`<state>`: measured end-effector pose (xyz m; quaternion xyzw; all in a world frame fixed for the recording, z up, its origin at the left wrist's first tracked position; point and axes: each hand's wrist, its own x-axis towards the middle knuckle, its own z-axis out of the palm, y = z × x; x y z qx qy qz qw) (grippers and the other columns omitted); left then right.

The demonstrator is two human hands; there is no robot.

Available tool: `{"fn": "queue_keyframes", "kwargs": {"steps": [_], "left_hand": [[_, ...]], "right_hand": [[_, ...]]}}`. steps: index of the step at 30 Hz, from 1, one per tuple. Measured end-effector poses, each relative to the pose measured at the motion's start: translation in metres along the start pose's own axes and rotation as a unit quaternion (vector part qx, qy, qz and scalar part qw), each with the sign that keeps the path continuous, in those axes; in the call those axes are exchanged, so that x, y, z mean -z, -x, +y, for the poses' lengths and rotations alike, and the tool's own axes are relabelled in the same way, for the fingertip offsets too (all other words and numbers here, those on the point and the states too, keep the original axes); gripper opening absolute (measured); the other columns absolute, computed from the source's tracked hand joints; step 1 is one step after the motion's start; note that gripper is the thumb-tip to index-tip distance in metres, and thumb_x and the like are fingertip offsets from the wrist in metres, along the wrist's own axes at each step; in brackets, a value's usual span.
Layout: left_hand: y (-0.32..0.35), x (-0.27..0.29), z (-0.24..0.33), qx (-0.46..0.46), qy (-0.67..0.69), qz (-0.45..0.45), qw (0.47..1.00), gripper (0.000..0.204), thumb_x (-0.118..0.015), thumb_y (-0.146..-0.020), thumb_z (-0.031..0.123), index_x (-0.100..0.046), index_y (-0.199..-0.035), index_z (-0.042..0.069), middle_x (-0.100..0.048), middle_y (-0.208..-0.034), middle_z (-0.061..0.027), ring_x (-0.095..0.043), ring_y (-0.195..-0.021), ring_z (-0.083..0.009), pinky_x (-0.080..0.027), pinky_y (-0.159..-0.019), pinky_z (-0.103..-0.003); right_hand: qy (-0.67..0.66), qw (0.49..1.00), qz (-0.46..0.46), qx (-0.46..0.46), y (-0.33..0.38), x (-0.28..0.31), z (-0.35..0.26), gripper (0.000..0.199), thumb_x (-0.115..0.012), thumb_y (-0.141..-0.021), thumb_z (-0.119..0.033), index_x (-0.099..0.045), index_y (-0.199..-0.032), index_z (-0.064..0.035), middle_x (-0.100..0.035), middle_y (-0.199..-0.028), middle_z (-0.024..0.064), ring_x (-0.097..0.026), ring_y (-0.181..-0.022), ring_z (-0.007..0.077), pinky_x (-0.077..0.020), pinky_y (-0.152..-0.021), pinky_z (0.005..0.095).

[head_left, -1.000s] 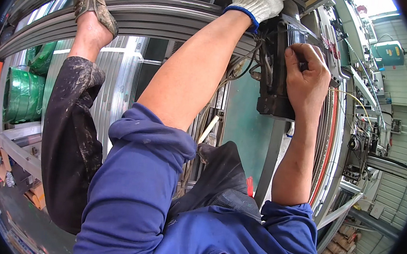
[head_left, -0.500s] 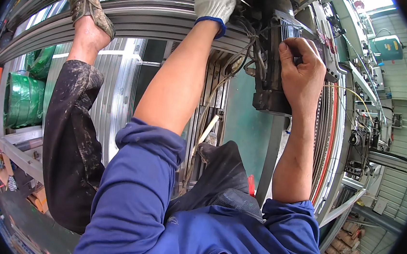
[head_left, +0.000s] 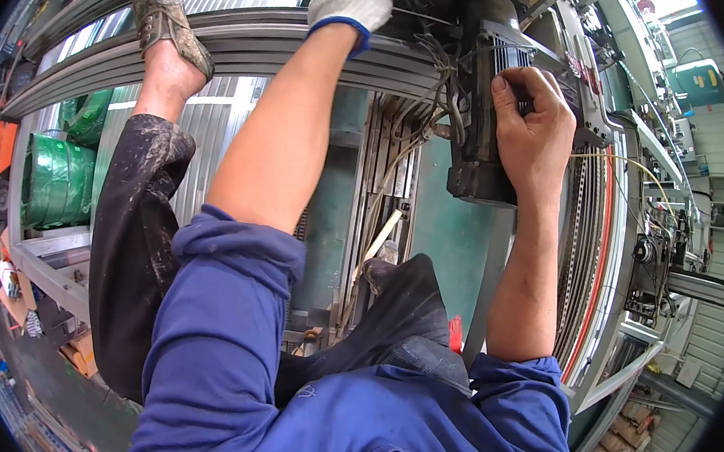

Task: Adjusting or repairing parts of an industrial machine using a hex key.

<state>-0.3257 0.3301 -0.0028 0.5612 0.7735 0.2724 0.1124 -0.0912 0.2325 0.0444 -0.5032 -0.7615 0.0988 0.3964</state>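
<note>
My left hand [head_left: 351,3], in a white knit glove with a blue cuff, is closed above the grey aluminium rail [head_left: 308,52]. A thin metal rod [head_left: 419,15] juts from its right side; the gloved fingers are mostly hidden. My bare right hand [head_left: 539,125] is loosely curled against the right side of a dark electric motor [head_left: 479,163], with nothing visible between thumb and fingers. A bundle of dark cables [head_left: 445,83] hangs between the motor and the left hand.
My shod left foot [head_left: 169,24] is on the rail at upper left. Green wrapped rolls [head_left: 57,182] stand inside a frame at left. A pale stick [head_left: 385,232] leans below the cables. Right of my forearm run ribbed cable tracks with an orange-red strip [head_left: 591,289].
My left hand has moved left and slightly down, away from the motor, and more of the rod and cables shows. My right hand stays at the motor. The whole view has shifted slightly.
</note>
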Motion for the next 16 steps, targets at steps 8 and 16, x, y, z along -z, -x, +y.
{"fn": "queue_keyframes", "kwargs": {"steps": [8,16], "left_hand": [[-0.028,-0.05,-0.044,-0.06,0.81,-0.085,0.577,0.018,-0.064,-0.09,0.001,-0.066,-0.107,0.001,-0.067,-0.088,-0.0084,-0.065,-0.072,-0.0199,-0.057,-0.064,-0.032],[-0.008,-0.064,0.01,0.022,0.705,-0.032,0.708,0.019,-0.063,-0.099,0.019,-0.072,-0.107,0.004,-0.071,-0.088,-0.0091,-0.065,-0.069,-0.0197,-0.055,-0.063,-0.03]], "right_hand": [[-0.001,1.0,-0.002,0.011,-0.002,0.0,-0.008,0.014,-0.07,-0.087,-0.013,-0.07,-0.094,-0.001,-0.067,-0.087,0.0112,-0.066,-0.075,0.0259,-0.051,-0.071,0.0341],[-0.001,1.0,-0.003,-0.016,-0.002,0.0,-0.005,0.014,-0.071,-0.088,-0.013,-0.069,-0.094,-0.0004,-0.068,-0.088,0.0111,-0.067,-0.076,0.0231,-0.0512,-0.072,0.0332]]}}
